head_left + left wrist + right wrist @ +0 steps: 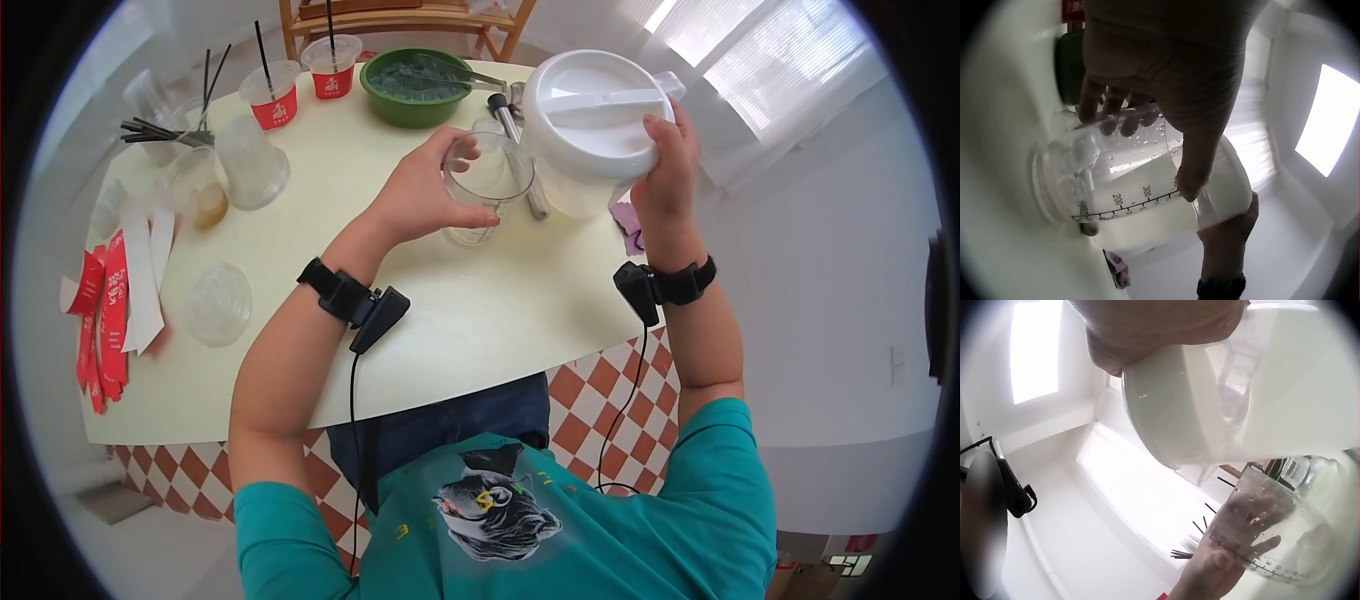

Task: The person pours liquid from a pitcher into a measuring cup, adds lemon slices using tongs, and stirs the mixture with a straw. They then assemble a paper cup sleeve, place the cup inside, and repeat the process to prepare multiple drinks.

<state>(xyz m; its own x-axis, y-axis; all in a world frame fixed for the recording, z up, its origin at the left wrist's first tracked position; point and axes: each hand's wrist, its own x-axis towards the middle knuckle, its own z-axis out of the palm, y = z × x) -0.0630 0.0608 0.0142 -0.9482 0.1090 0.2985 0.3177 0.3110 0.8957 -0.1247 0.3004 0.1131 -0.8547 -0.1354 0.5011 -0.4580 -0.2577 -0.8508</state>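
My left hand (412, 197) holds a clear measuring cup (470, 212), thumb on the near side and fingers on the far side. Printed markings and droplets show on the measuring cup (1129, 181) in the left wrist view. With my right hand (668, 172) I grip the handle side of a large white-lidded pitcher (590, 125), my thumb at the lid's rim. The pitcher stands just right of the measuring cup, its translucent body (1179, 406) filling the top of the right wrist view. A muddler (503, 112) lies behind the two vessels.
A green bowl (380, 103) with tongs (488, 82) stands at the back. Two red-labelled cups (273, 110) with straws are left of it. Clear plastic cups (250, 165), black straws (160, 132) and red strips (112, 300) occupy the left side. A purple cloth (628, 228) lies at the right edge.
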